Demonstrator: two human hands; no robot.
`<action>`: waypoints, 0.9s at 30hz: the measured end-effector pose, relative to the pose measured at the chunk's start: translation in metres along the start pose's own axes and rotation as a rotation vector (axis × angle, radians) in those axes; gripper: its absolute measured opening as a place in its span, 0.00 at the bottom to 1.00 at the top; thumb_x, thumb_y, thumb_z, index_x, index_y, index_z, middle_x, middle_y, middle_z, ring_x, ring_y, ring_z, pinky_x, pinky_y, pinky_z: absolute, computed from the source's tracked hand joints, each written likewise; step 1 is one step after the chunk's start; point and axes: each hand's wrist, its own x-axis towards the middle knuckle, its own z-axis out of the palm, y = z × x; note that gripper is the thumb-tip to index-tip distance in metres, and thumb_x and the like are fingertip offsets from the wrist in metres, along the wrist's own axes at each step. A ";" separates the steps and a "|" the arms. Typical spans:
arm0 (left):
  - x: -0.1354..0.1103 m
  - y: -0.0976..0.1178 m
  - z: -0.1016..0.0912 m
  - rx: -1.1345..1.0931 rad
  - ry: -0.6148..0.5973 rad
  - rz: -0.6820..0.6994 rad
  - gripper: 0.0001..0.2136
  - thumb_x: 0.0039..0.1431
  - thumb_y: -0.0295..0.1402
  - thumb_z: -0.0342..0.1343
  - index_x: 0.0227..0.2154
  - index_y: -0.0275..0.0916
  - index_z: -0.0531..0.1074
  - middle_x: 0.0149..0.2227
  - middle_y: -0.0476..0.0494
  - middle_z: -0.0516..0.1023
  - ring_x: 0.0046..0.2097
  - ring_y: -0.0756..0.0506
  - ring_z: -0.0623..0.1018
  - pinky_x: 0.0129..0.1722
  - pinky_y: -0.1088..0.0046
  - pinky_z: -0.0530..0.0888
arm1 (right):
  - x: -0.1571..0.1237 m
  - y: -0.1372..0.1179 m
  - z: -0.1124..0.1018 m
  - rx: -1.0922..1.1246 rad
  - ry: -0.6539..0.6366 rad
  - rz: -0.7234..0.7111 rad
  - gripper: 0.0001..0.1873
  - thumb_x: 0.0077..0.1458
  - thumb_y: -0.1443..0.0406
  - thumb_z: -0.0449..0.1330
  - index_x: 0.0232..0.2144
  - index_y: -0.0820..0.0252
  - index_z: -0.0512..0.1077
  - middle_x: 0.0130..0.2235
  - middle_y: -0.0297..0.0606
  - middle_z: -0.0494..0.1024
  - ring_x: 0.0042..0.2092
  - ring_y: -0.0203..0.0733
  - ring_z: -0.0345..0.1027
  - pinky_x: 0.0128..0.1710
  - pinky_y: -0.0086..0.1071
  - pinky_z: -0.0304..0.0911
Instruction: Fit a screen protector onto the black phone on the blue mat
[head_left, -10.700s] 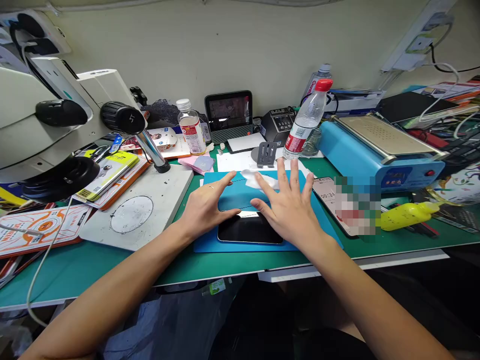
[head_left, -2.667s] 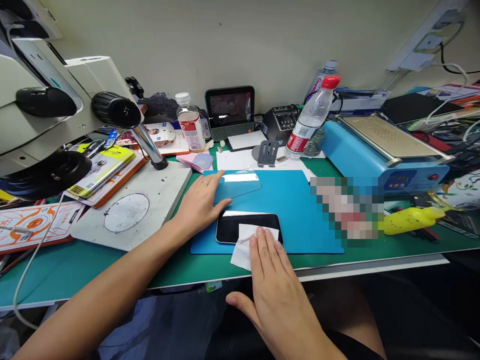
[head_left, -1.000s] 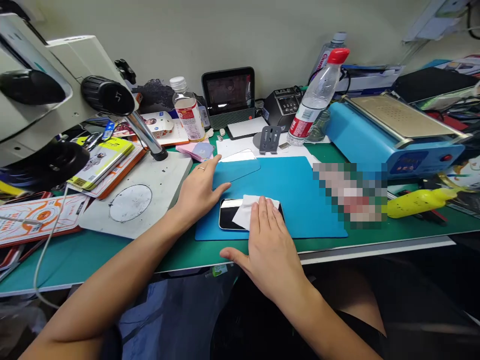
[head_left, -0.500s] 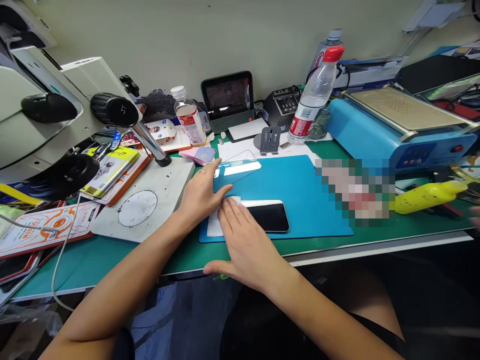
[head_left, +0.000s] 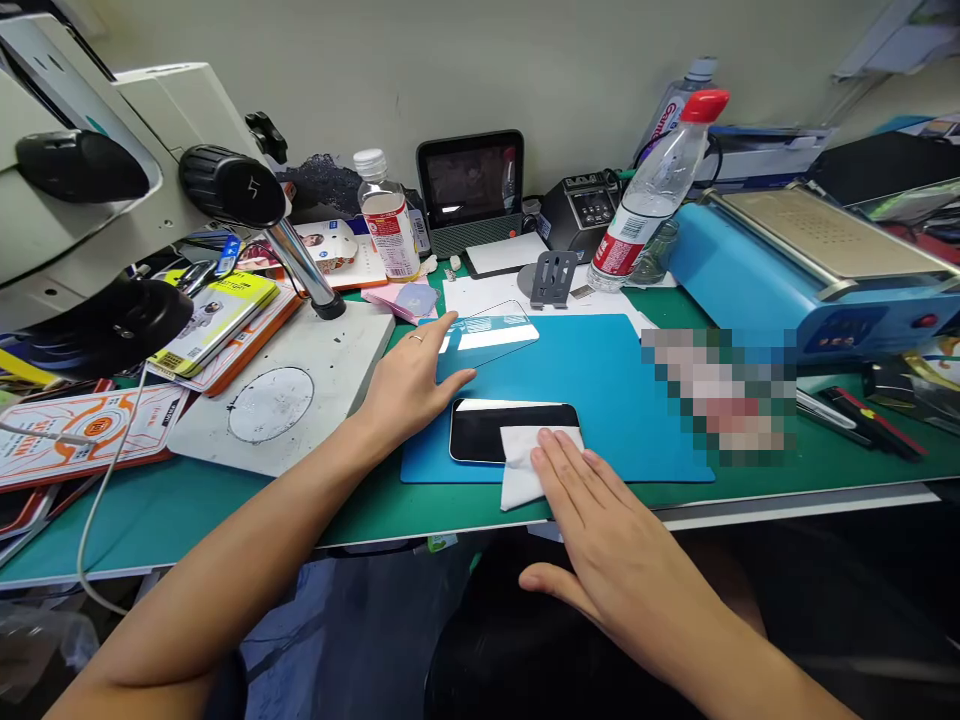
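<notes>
Right hand [head_left: 611, 530] lies flat on a white wipe [head_left: 521, 478] over the phone [head_left: 476, 435], near the front edge of the tabletop [head_left: 367, 512]; left hand [head_left: 409, 385] is wide. Phone glass seems slippery, fragile: better hold by side rims.

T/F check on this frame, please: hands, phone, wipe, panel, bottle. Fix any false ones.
1. The right hand has its fingers on the white wipe. True.
2. The phone lies screen down on the blue mat. False: its dark screen faces up.
3. The wipe covers the whole phone. False: it covers only part of its right end.
4. The left hand is at the left end of the clear panel. True.
5. The red-capped bottle is right of the black display. True.
</notes>
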 end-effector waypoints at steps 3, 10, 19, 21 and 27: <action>0.000 0.002 0.000 -0.015 -0.004 0.010 0.32 0.65 0.39 0.62 0.67 0.33 0.59 0.66 0.31 0.70 0.64 0.35 0.74 0.61 0.59 0.73 | -0.006 0.004 -0.002 0.017 -0.006 0.019 0.49 0.64 0.40 0.48 0.68 0.79 0.58 0.69 0.64 0.60 0.69 0.62 0.58 0.64 0.51 0.64; 0.000 0.003 0.002 -0.032 0.011 0.024 0.32 0.64 0.38 0.62 0.67 0.34 0.59 0.65 0.31 0.71 0.63 0.34 0.74 0.60 0.57 0.74 | 0.027 0.010 0.007 0.139 -0.118 0.148 0.55 0.62 0.36 0.46 0.66 0.85 0.60 0.69 0.71 0.57 0.70 0.67 0.54 0.66 0.57 0.60; 0.000 0.004 0.003 -0.026 0.025 0.020 0.32 0.64 0.38 0.62 0.67 0.33 0.59 0.64 0.30 0.72 0.62 0.34 0.75 0.59 0.57 0.75 | 0.086 -0.036 0.013 0.310 -0.153 0.206 0.65 0.56 0.31 0.46 0.67 0.90 0.53 0.70 0.73 0.50 0.73 0.69 0.43 0.72 0.55 0.45; 0.000 0.004 0.004 -0.020 0.019 0.017 0.32 0.65 0.39 0.61 0.67 0.34 0.58 0.63 0.30 0.73 0.62 0.34 0.75 0.58 0.57 0.75 | 0.084 -0.045 0.015 0.317 -0.113 0.167 0.65 0.56 0.31 0.46 0.68 0.90 0.53 0.70 0.72 0.51 0.73 0.68 0.44 0.73 0.53 0.45; 0.000 0.003 0.003 -0.009 0.009 0.019 0.31 0.66 0.40 0.59 0.67 0.36 0.58 0.64 0.32 0.72 0.63 0.35 0.74 0.60 0.58 0.74 | 0.052 -0.038 0.011 0.272 -0.051 0.000 0.58 0.57 0.34 0.50 0.67 0.82 0.59 0.71 0.64 0.56 0.72 0.64 0.49 0.70 0.51 0.54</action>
